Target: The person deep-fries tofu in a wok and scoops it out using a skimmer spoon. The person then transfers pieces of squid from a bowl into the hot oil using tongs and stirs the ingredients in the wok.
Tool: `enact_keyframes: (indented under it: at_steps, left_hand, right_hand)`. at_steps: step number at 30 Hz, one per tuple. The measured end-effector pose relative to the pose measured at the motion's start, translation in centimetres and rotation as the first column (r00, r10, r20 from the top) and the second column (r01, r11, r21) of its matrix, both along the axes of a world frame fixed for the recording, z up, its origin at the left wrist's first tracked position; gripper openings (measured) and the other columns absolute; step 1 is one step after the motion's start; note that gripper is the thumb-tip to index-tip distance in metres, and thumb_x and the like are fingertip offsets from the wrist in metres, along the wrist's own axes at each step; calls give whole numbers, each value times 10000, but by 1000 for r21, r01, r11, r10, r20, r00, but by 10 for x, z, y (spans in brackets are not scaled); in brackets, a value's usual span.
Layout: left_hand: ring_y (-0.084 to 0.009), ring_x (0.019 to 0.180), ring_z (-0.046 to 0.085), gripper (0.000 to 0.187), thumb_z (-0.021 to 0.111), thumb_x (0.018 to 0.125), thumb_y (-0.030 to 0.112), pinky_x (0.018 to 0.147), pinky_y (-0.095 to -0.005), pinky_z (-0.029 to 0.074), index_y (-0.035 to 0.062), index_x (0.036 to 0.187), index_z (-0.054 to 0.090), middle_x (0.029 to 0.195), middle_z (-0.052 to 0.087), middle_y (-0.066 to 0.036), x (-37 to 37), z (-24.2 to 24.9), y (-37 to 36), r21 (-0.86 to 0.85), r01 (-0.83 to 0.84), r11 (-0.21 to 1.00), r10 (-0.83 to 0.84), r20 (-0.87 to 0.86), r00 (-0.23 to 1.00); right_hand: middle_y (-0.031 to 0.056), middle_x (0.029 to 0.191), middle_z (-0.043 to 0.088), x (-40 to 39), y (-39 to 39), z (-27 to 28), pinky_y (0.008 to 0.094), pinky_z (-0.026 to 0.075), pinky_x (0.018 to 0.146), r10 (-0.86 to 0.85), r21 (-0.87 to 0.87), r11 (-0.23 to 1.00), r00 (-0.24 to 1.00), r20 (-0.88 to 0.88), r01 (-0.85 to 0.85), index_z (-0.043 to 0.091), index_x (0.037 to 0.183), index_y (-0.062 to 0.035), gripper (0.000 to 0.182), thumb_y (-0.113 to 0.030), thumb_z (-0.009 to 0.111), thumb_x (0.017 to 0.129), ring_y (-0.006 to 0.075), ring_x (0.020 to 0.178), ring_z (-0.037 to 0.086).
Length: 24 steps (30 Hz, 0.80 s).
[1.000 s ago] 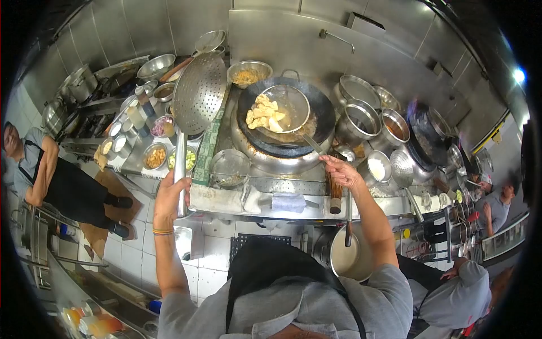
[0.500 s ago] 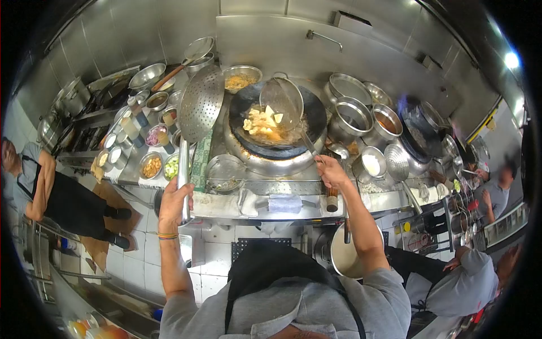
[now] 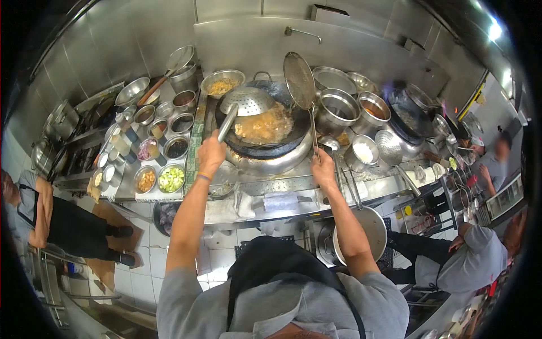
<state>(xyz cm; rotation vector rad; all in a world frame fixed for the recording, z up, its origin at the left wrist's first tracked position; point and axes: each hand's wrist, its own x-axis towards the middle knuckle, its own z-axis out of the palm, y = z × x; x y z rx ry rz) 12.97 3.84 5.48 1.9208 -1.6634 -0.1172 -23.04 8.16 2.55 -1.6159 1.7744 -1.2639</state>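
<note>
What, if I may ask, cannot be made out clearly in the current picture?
Head view: part of the wok, hidden behind the perforated ladle.
Head view: separate pieces of the food in it, blurred together.
Head view: the perforated ladle's grip, covered by the left hand.

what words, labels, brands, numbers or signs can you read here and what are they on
Nothing can be read: no word, label, brand, number or sign.
Holed ladle and strainer: no lettering shows.
Bottles: too small and blurred to tell if they bear print.
Green patterned cloth: marks too blurred to make out as writing.
</note>
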Motion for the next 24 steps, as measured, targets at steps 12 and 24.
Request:
enact_keyframes:
  at_steps: [12,24]
  left_hand:
    - [-458,1005,663,460,601,855,160,870,-553,529,96,1308,552,1085,679,-259,-15,-18,-43,279,130,952,-194,214,958]
    - [-422,971,680,515,595,839,100,827,-533,551,203,1343,592,1091,670,-194,35,-35,-34,145,111,983,-148,278,949]
  right_hand:
    - [217,1006,707,-38,13,-49,347,522,802,52,-49,998,990,128,-46,600,1290,53,355,-57,560,954,263,894,685]
    - [7,693,565,-24,25,-10,274,403,498,21,125,990,944,329,-66,584,1361,1,373,-82,562,998,77,560,485]
